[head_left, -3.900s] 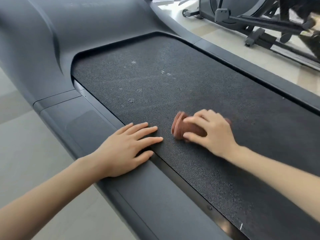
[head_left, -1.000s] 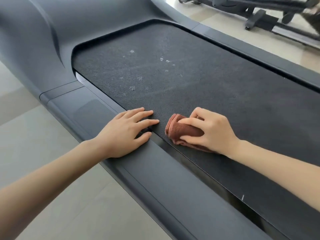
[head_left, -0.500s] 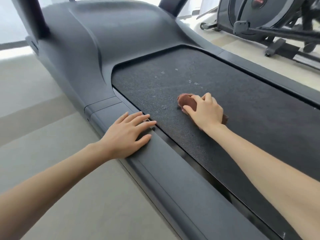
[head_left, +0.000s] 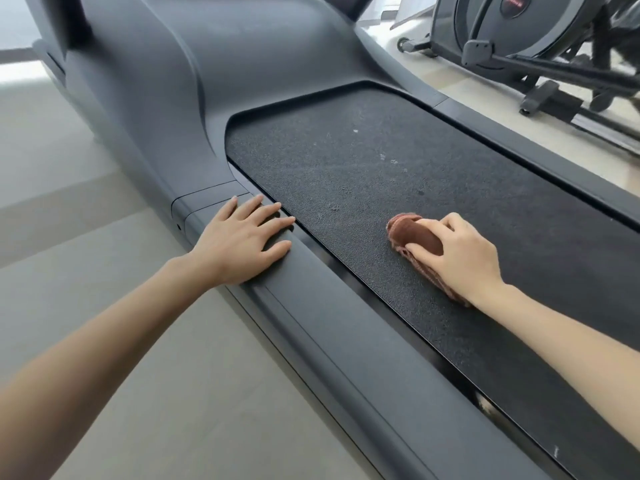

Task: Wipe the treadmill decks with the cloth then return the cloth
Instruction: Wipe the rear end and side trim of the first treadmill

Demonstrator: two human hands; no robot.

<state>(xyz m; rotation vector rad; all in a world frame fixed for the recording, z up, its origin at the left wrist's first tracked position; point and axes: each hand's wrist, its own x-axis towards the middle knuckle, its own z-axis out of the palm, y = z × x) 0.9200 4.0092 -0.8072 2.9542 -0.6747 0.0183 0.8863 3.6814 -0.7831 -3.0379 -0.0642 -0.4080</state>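
Grey moulded plastic forms the treadmill's near side rail (head_left: 329,334), running above a pale tiled floor (head_left: 138,375). The left hand (head_left: 242,244) rests flat on it, fingers straight and spread, holding nothing. Just beyond, on the black textured treadmill deck (head_left: 311,174), the right hand (head_left: 457,258) curls over a folded reddish-brown cloth (head_left: 412,233) — fingers and thumb gripping it, pressing it to the deck. Farther up lie a few pale specks (head_left: 382,156); then the smooth grey motor hood (head_left: 173,81), and a dark elliptical machine (head_left: 519,39) at far right.
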